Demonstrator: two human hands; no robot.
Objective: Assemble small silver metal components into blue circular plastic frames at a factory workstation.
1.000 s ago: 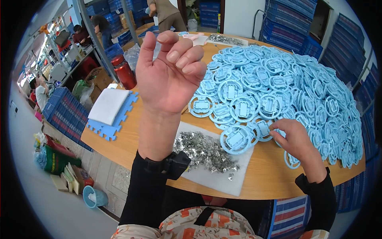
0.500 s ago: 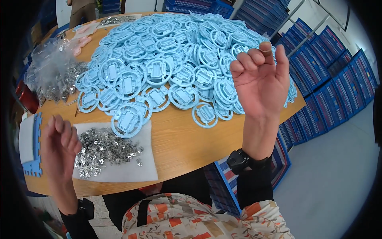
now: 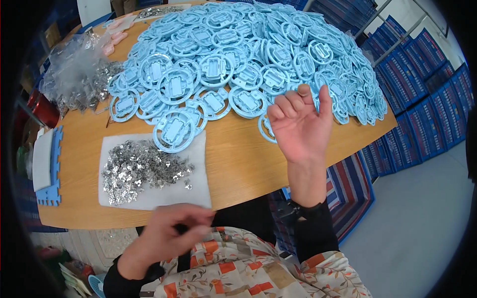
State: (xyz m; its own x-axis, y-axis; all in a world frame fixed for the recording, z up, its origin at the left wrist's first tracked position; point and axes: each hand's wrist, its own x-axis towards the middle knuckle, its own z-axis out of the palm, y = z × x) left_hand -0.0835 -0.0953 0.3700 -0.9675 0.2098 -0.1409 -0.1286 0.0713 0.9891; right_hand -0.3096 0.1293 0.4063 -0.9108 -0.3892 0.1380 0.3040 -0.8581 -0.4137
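My left hand (image 3: 174,229), smeared by motion, is over my lap just off the table's near edge. Its thumb and fingers bend toward each other; whether anything is between them cannot be made out. Held up palm upward, my right hand (image 3: 302,126) has its fingers half curled and the thumb apart, with nothing seen in it. Behind it rises a big heap of light blue round plastic parts (image 3: 216,68), each a ring with a boxy centre. Small shiny metal pieces (image 3: 141,166) lie piled on a white foam sheet (image 3: 196,194) ahead of my left hand.
A clear plastic bag (image 3: 74,72) of metal pieces stands at the left, beside a red container (image 3: 45,108). A white block on a blue foam mat (image 3: 56,184) lies at the left edge. Blue crates (image 3: 422,116) are stacked along the right, beyond the wooden table (image 3: 238,174).
My left hand has moved right and toward me, from beside the metal pieces to over my lap. My right hand has come lower and slightly left. The view has shifted.
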